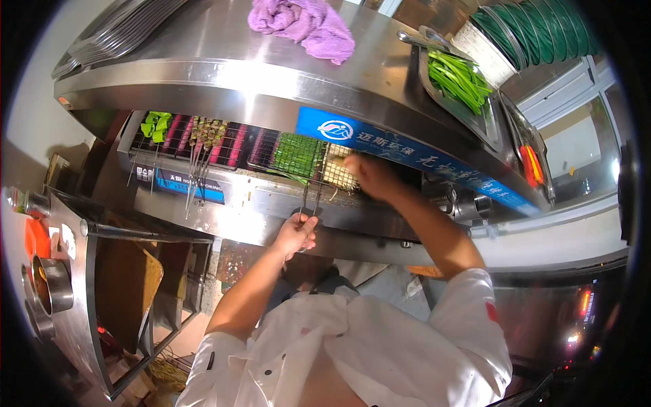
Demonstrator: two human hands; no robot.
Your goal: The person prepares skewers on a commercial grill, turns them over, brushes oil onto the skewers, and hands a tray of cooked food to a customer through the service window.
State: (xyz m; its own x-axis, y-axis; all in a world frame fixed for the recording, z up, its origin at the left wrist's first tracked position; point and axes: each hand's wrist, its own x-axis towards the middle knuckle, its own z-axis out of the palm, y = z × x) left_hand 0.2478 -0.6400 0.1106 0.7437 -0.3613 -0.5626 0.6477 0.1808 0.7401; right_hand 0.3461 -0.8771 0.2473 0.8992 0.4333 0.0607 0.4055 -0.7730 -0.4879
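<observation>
My left hand [297,235] is closed around the handles of wire grill baskets, below the front of the electric grill [239,179]. One basket holds chopped green vegetables [300,156]; beside it, another holds pale, thin strands of food [335,170], perhaps enoki mushrooms. Over the right edge of the pale food is my right hand [363,173], blurred; whether it holds something cannot be told. Further left on the grill lie meat skewers [206,133] and skewered green leaves [156,126], above glowing pink heating bars.
A steel hood [203,76] overhangs the grill, carrying a purple cloth [305,28], stacked trays [117,35] and a metal tray of green stalks [460,84]. At the left stands a steel table [76,285] with metal pots [57,286]. Metal containers [465,206] stand right of the grill.
</observation>
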